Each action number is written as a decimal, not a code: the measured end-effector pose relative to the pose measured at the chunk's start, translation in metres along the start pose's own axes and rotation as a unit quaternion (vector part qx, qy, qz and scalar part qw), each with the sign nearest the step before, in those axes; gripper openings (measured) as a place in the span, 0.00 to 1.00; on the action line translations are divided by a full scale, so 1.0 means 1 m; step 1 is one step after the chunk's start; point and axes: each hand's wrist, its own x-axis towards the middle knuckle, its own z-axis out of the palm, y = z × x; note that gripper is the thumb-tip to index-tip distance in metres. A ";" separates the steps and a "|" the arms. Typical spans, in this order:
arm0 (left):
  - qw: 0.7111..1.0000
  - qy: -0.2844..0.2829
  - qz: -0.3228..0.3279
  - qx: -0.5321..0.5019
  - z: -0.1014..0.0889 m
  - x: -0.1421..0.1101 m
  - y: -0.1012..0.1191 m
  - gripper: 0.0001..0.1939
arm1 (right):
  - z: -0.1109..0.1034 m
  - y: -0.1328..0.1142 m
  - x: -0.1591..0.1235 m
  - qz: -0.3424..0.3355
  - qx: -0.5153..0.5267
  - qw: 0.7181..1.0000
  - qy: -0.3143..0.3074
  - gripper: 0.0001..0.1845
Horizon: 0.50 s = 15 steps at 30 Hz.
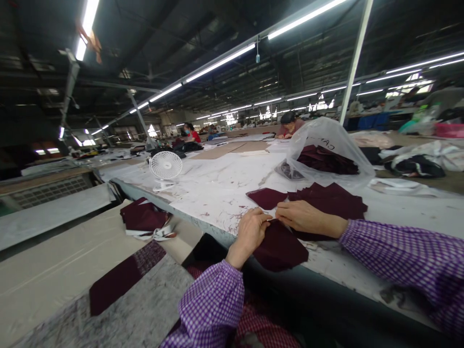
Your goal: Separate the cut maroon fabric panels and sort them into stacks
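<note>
Both my hands meet at the near edge of the white table, pinching the top edge of a maroon fabric piece (281, 246) that hangs over the edge. My left hand (252, 232) grips its left side with fingers closed. My right hand (299, 216) is closed on it a little further right; a thin white strip shows between the fingertips. Just behind lies a single maroon piece (266, 197). Under and beyond my right hand spreads a stack of maroon fabric pieces (331, 200).
A clear plastic bag (326, 130) of maroon pieces stands behind the stack. On the table (217, 193) is a small white fan (166, 166). To the left, a lower surface holds a maroon bundle (145, 215) and a long maroon piece (123, 278). Two people work further back.
</note>
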 end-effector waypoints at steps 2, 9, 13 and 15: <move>1.000 -0.007 0.008 0.010 0.000 0.000 0.000 0.12 | 0.001 -0.003 -0.001 -0.032 -0.037 0.999 0.004 0.11; 0.998 -0.014 0.040 0.054 -0.004 -0.001 0.004 0.13 | 0.003 -0.002 -0.010 -0.089 -0.107 0.990 0.014 0.12; 0.997 -0.013 0.037 0.065 -0.002 0.000 0.006 0.13 | -0.006 -0.002 -0.010 0.008 -0.009 1.000 0.020 0.17; 0.997 -0.014 0.031 0.064 -0.002 0.001 0.006 0.13 | -0.007 -0.008 -0.006 0.023 0.059 0.998 0.016 0.18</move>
